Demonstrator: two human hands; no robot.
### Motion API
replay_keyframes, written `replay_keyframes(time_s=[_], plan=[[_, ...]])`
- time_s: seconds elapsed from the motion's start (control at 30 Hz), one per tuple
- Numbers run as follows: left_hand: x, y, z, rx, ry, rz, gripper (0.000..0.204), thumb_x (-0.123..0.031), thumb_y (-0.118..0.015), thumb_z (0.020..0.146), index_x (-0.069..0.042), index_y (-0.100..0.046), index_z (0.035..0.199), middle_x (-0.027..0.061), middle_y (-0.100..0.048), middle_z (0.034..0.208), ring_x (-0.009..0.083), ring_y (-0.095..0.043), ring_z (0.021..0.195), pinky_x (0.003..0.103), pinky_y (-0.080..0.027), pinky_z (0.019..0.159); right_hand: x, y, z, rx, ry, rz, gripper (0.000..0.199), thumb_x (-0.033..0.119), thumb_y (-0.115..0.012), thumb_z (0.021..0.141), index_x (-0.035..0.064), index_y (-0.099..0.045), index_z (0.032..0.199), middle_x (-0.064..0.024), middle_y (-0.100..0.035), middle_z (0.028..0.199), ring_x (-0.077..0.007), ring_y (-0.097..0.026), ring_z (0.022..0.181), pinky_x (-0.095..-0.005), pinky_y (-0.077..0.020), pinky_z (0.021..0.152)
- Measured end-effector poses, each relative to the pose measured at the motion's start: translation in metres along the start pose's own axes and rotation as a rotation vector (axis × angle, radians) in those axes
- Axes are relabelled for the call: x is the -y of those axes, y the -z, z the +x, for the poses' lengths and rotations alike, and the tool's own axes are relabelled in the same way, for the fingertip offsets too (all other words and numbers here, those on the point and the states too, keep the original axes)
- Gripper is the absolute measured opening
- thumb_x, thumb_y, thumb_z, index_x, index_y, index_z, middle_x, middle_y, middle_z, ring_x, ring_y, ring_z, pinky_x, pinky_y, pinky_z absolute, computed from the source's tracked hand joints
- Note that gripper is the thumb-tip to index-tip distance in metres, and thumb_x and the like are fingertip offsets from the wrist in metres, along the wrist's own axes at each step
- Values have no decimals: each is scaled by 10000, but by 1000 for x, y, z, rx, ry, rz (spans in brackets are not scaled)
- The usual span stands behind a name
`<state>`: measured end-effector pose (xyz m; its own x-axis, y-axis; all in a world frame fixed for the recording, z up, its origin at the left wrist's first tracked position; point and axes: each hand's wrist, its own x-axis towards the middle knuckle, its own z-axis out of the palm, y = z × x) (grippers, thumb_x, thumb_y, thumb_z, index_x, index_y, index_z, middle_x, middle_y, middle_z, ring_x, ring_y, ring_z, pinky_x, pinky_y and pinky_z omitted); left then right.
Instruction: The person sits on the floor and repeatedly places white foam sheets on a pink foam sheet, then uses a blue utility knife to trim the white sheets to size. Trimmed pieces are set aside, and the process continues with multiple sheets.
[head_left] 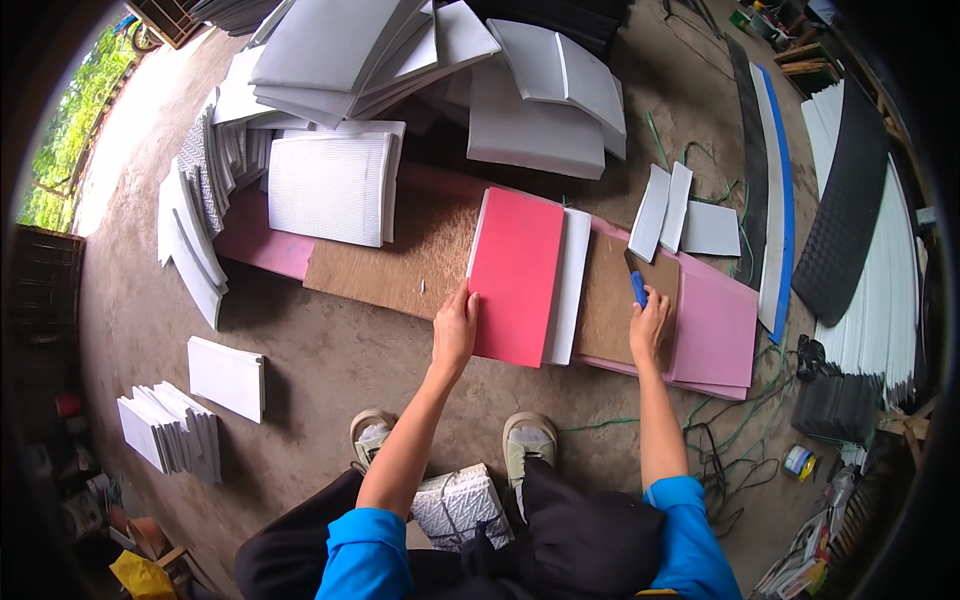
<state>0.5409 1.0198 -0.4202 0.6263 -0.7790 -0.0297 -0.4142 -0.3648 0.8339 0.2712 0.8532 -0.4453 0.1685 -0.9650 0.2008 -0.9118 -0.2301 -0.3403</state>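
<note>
A red rectangular sheet (516,275) lies over a white sheet (568,285) on a worn brown board (400,268). With its fingers at the red sheet's lower left edge, my left hand (455,328) is closed on it. My right hand (650,325) grips a knife with a blue handle (638,288), its dark blade pointing up and away from me. The knife is above the board's right part, apart from the red sheet. Pink sheets (718,335) lie under the board and stick out at its right end.
Large stacks of white foam sheets (535,125) rise beyond the board, with a ribbed white block (330,185) at its left. Narrow white pieces (650,212) lie past its right end. Cut white stacks (172,430) stand at left. Green cord (735,430) tangles across the floor at right.
</note>
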Motion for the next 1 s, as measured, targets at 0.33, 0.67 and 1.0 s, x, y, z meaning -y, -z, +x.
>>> replay_keyframes(time_s=[0.33, 0.67, 1.0], plan=[[7, -18, 4, -59, -91, 264, 579, -88, -618, 785, 62, -372, 1287, 223, -429, 1204, 374, -432, 1020, 438, -380, 899, 114, -15, -19, 414, 21, 578, 418, 80, -669, 777, 23, -533, 1169, -90, -531, 931, -170, -558, 685, -308, -488, 657], [-22, -45, -33, 295, -255, 14, 974, -253, -764, 682, 12, -165, 1403, 223, -233, 1412, 407, -310, 1216, 461, -296, 1031, 55, -9, 0, 365, -49, 452, 483, 83, -726, 704, 18, -561, 1154, -103, -562, 963, -167, -575, 692, -305, -500, 665], [6, -28, -26, 394, -458, 8, 1007, -152, -820, 537, -110, -292, 1393, 119, -238, 1452, 358, -385, 1161, 415, -413, 978, 44, -19, 2, 412, -121, 593, 490, 75, -736, 702, 24, -573, 1161, -79, -575, 936, -115, -580, 675, -260, -498, 607]])
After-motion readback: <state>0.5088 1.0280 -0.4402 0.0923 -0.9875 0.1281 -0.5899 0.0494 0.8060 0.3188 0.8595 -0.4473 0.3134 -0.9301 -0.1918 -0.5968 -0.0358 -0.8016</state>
